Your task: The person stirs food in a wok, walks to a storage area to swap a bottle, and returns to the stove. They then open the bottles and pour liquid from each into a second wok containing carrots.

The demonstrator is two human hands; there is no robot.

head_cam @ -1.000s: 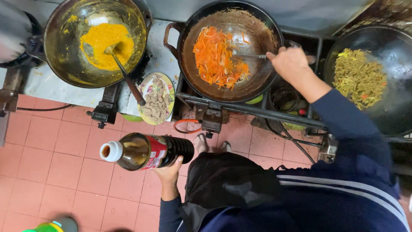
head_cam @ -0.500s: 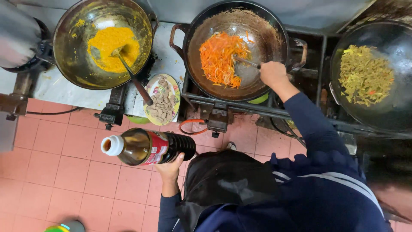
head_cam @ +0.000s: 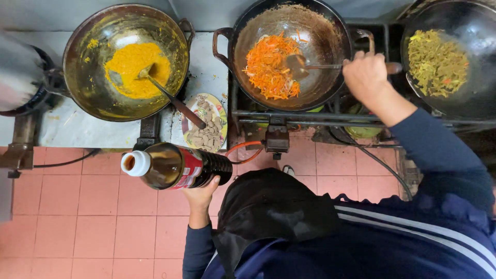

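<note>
— While the right hand [head_cam: 366, 76] is closed round the handle of the ladle [head_cam: 298, 65], its bowl sits at the edge of the shredded carrot [head_cam: 269, 66] in the middle wok [head_cam: 289, 51]; I'd say push under the heap, not over it

— And the left hand [head_cam: 200, 194]?

— Wrapped round the base of the dark sauce bottle [head_cam: 173, 166], lying sideways, uncapped, well short of the stove. I'd bring its mouth over the carrot before tipping further, or it drips on the floor tiles [head_cam: 77, 227]
</note>
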